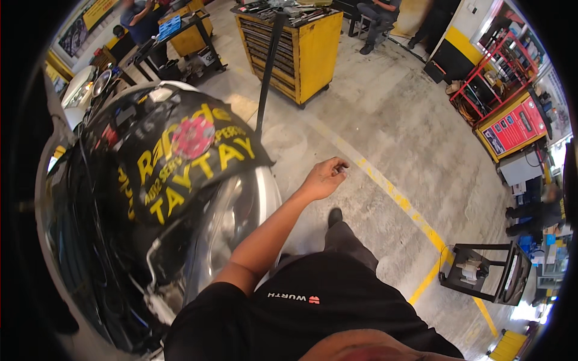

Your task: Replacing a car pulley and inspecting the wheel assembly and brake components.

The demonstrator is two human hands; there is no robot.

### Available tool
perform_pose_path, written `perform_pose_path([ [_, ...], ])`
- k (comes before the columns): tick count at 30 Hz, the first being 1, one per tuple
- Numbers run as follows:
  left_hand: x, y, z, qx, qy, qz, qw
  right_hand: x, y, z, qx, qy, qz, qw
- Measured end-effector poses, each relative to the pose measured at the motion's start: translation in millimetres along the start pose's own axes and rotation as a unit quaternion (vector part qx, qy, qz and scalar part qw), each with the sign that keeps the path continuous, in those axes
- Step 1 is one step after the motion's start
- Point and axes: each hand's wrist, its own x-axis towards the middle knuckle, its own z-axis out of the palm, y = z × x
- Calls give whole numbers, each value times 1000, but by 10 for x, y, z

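Observation:
My left hand (325, 178) is held out over the concrete floor, in front of my body and to the right of a car. Its fingers are curled together. A small bit shows at the fingertips, too small to name. Closest to it on the left is the car's front corner, with a clear headlight (227, 207). A black fender cover (208, 171) with yellow lettering and a red round mark lies draped over the car. Beyond it is part of the engine bay, with a bent metal pipe (152, 265). My right hand is out of the picture.
A dark prop pole (268, 78) stands beyond the car, before a yellow tool cabinet (319, 57) topped with tools. A black wheeled stand (481, 271) is at the right, near yellow floor lines (397, 197). A red rack (497, 78) stands far right. Several people are around the shop.

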Motion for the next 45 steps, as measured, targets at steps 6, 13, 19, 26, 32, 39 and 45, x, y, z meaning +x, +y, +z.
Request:
perform_pose_path([
  [6,1380,-474,-202,-1,-73,-21,997,1589,-1005,-1149,-116,53,-202,971],
  [13,1977,-955,-1082,15,17,-114,993,2854,-7168,-2744,-337,206,-365,843],
  [19,2568,-1075,-1623,127,115,-187,967,2758,-11176,-2890,-253,178,-584,750],
  [26,3716,-1423,-1977,43,233,-148,960,3784,-13234,-2867,-419,262,-576,651],
  [32,4363,-1198,-2394,-39,290,-219,931,4248,-13774,-3038,-491,255,-607,570],
  [39,5913,-1086,-2886,58,447,-164,878,4527,-14227,-3355,-494,91,-736,454],
  [45,7435,-1090,-3577,228,390,-193,871,4453,-14389,-3558,-291,54,-845,446],
])
